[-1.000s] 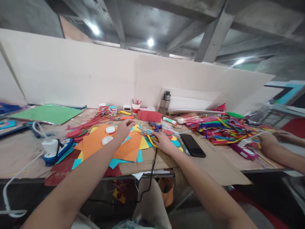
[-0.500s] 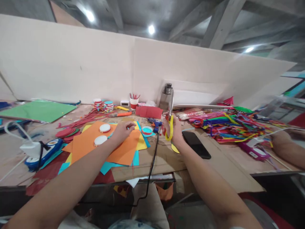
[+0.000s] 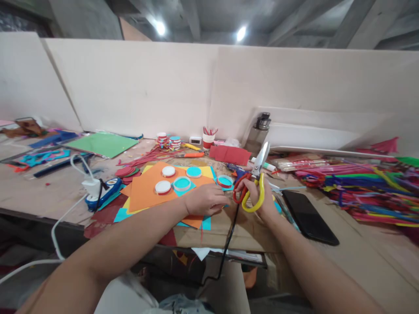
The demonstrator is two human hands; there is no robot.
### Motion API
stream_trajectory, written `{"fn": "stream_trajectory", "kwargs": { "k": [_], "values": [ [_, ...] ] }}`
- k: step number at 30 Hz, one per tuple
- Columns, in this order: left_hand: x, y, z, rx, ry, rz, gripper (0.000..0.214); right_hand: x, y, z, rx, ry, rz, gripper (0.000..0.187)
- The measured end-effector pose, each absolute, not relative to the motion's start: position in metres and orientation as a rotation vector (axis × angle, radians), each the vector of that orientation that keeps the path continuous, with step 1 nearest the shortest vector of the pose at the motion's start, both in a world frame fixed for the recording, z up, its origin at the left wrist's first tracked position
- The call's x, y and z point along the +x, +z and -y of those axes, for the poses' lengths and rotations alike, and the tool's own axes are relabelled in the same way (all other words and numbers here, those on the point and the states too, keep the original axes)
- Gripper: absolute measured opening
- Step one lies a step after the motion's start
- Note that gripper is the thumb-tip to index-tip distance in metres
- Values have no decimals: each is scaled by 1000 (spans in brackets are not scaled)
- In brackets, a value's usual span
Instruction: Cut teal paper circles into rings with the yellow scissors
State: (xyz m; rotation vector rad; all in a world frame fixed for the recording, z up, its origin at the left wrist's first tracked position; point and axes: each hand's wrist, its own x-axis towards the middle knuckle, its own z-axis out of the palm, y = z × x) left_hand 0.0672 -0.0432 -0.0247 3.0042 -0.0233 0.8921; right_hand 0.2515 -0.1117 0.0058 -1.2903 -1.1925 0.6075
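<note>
My right hand is closed around the handles of a pair of scissors, one handle loop red and the other yellow. The metal blades point up and away from me. Close by on the left, my left hand hovers over the right edge of an orange sheet, its fingers curled together. What those fingertips pinch, if anything, is too small to name. Several shallow round rings and discs lie on the sheet, among them a white disc and a blue-centred ring. A red-rimmed ring sits beyond my hands.
A black phone lies right of my right forearm, near bundled colourful pipe cleaners. A black cord hangs over the table edge. Farther back stand a bottle and a cup of red sticks. A blue power strip is at left.
The view has turned left. My left hand has moved right across the orange sheet towards the scissors, uncovering more rings. The scissors now show broadside in my right hand.
</note>
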Motion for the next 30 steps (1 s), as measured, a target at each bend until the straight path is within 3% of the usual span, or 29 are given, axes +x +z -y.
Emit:
{"fn": "stream_trajectory", "kwargs": {
  "k": [7, 12, 17, 26, 30],
  "values": [
    [62, -16, 44, 2886, 936, 15, 16, 252, -5, 109, -1086, 549, 1232, 16],
    [38, 7, 16, 2687, 918, -775, 23, 244, -3, 114, -1078, 708, 1152, 27],
    [-3, 28, -16, 2595, 495, -1284, 24, 244, -4, 115, -1046, 835, 1087, 39],
    [-19, 20, -19, 2505, 144, -1322, 19, 239, -9, 120, -1046, 887, 1135, 37],
    [-12, 9, -23, 2447, 202, -1344, 9, 242, -14, 120, -1021, 791, 1208, 38]
  ]
}}
